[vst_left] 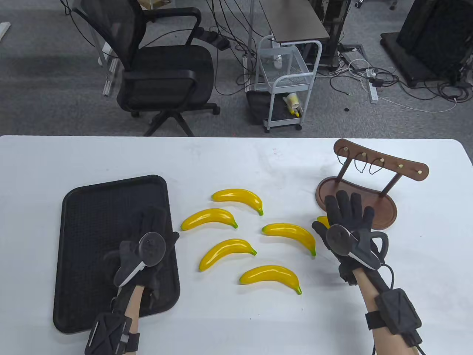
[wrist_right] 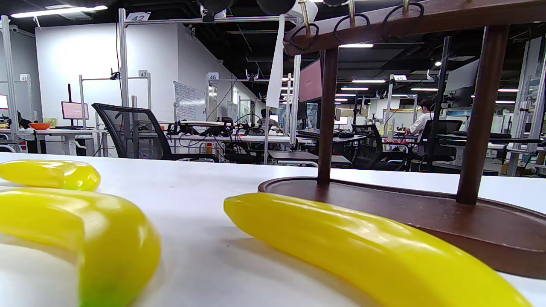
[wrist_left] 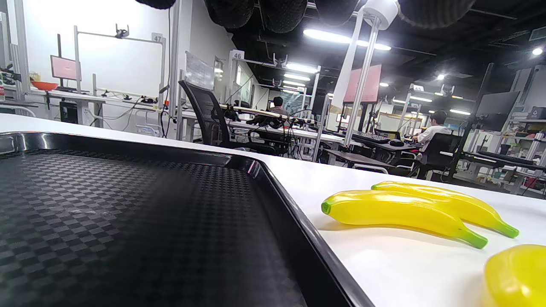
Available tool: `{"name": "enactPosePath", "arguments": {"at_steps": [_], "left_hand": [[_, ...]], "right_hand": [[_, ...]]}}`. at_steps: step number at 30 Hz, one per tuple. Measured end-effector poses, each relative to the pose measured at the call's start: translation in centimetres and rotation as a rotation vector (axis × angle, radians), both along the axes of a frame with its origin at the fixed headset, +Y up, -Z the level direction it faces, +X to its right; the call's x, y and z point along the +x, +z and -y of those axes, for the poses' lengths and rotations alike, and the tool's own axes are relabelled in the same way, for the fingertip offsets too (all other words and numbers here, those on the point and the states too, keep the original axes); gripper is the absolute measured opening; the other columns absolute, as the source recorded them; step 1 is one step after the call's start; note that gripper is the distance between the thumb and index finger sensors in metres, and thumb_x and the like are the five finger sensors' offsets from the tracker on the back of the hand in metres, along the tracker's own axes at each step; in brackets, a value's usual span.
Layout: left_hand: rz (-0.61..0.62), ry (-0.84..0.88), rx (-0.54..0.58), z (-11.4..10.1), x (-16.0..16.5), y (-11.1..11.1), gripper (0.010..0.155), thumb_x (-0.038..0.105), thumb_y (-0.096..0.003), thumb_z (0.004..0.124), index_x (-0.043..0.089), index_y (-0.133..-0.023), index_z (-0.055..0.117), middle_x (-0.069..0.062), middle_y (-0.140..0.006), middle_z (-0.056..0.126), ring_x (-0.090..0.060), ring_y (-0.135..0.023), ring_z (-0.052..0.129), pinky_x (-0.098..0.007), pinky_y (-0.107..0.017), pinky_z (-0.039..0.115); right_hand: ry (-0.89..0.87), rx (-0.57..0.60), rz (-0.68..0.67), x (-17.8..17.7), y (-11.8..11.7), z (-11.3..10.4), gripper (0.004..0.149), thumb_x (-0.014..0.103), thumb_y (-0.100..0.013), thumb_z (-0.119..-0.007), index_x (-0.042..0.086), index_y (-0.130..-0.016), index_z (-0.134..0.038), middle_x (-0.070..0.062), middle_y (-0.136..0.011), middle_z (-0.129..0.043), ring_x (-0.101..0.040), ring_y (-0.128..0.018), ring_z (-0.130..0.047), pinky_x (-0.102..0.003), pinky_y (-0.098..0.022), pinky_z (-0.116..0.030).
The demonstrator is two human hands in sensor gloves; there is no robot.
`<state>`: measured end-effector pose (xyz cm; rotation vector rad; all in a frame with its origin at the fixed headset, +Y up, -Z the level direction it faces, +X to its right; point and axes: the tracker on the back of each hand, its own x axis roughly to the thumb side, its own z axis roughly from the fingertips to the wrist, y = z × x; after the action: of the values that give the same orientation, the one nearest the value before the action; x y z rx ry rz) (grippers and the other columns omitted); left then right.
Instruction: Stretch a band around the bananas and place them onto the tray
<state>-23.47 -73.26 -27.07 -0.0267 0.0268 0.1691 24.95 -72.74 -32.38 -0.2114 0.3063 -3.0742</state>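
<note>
Several yellow bananas [vst_left: 227,253] lie loose on the white table, between a black tray [vst_left: 92,222] on the left and a wooden hook stand [vst_left: 380,164] on the right. Black bands [vst_left: 377,165] hang from three of the stand's hooks. My left hand [vst_left: 157,223] is over the tray's right half, holding nothing; the left wrist view shows the bare tray [wrist_left: 128,221] and two bananas [wrist_left: 396,213] beside it. My right hand [vst_left: 347,209] hovers with spread, straight fingers over the stand's base, partly hiding one banana [vst_left: 323,221]. That banana [wrist_right: 362,247] fills the right wrist view.
The stand's oval base [vst_left: 384,216] sits near the table's right side. Beyond the table's far edge stand an office chair [vst_left: 162,74] and a small white cart [vst_left: 286,77] on the floor. White table surface [vst_left: 236,325] lies in front of the bananas.
</note>
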Motion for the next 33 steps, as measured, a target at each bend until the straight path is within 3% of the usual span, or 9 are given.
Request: {"name": "enactPosePath", "arguments": {"at_steps": [21,33], "left_hand": [[-0.001,-0.002,-0.003,0.01,-0.05,-0.04,0.071,0.063,-0.0577,0.046,0.034,-0.118,0.024,0.0,-0.133,0.021,-0.041,-0.124,0.025,-0.07,-0.082,0.029],[0.015,0.062,-0.008,-0.25,-0.1,-0.05,0.071,0.063,-0.0578,0.046,0.034,-0.118,0.024,0.001,-0.133,0.023,-0.04,-0.124,0.029,-0.069,-0.082,0.031]], "right_hand": [[-0.001,0.004,-0.007,-0.07,-0.08,-0.09,0.078,0.062,-0.057,-0.044,0.018,-0.118,-0.023,-0.02,-0.124,-0.023,-0.054,-0.11,-0.022,-0.077,-0.068,-0.037],[-0.045,0.033,0.022,0.2,-0.17,-0.38,0.078,0.061,-0.057,-0.05,0.017,-0.117,-0.028,-0.019,-0.122,-0.033,-0.053,-0.11,-0.035,-0.073,-0.07,-0.046]]}}
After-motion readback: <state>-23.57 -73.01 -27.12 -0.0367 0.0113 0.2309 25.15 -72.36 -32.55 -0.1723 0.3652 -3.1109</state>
